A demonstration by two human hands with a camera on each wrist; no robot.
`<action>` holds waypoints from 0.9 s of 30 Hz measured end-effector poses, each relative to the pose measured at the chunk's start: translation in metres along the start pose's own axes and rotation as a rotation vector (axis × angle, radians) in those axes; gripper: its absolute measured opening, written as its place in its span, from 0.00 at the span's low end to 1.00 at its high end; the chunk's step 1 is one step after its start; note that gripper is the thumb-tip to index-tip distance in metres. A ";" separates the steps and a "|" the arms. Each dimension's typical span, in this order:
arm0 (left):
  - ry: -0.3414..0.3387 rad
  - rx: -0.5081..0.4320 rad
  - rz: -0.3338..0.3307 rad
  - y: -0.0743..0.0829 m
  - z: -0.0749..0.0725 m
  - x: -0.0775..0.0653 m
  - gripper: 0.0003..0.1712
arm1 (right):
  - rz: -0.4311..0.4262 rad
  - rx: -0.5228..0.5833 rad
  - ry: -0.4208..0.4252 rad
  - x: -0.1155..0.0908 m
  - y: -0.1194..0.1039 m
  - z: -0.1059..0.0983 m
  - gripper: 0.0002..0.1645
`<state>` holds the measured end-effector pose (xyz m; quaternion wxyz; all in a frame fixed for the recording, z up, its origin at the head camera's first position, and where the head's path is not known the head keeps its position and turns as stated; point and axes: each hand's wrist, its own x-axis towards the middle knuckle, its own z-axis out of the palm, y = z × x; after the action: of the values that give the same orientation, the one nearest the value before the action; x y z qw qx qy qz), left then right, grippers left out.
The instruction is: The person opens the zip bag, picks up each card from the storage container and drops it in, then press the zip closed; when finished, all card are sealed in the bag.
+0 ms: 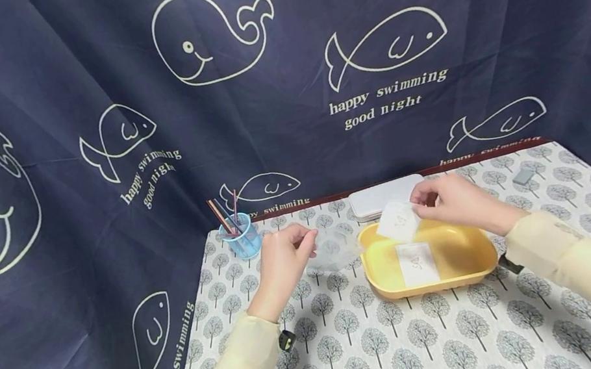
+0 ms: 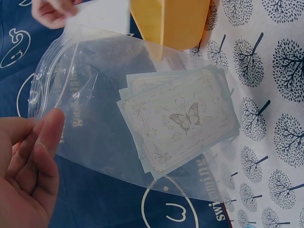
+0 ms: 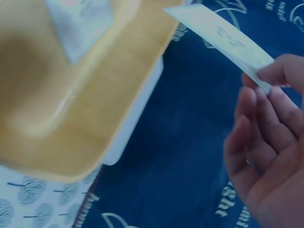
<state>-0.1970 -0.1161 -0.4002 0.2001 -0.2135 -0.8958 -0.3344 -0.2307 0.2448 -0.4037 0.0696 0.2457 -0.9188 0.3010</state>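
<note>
- The left hand pinches the clear bag at its zip edge; the bag reaches from there toward the yellow tray, with a slightly fanned stack of butterfly cards inside.
- The right hand pinches a loose card by one edge, above the tray's far left side; a second card lies in the tray's left half.
- A light grip near the card's edge should serve best; a hard squeeze could bend it.
- The film looks thin and limp; a firm hold on the zip edge would steady the mouth, and the card's corners should pass clear of the zip so as not to snag.
- Tilting the bag mouth downward risks spilling the stack; a level hold would be safer.
</note>
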 end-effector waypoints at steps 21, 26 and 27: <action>0.006 -0.027 -0.003 0.003 -0.001 0.001 0.09 | -0.283 0.217 0.321 0.001 -0.083 0.012 0.18; 0.007 -0.025 0.002 0.004 -0.001 0.001 0.10 | -0.263 0.245 0.274 -0.001 -0.085 0.027 0.18; 0.008 -0.023 0.002 0.003 -0.001 0.001 0.10 | -0.264 0.242 0.273 -0.002 -0.085 0.030 0.18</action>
<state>-0.1958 -0.1143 -0.3971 0.2013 -0.2153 -0.8909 -0.3454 -0.1866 0.1682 -0.3841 0.2021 0.3274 -0.8178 0.4279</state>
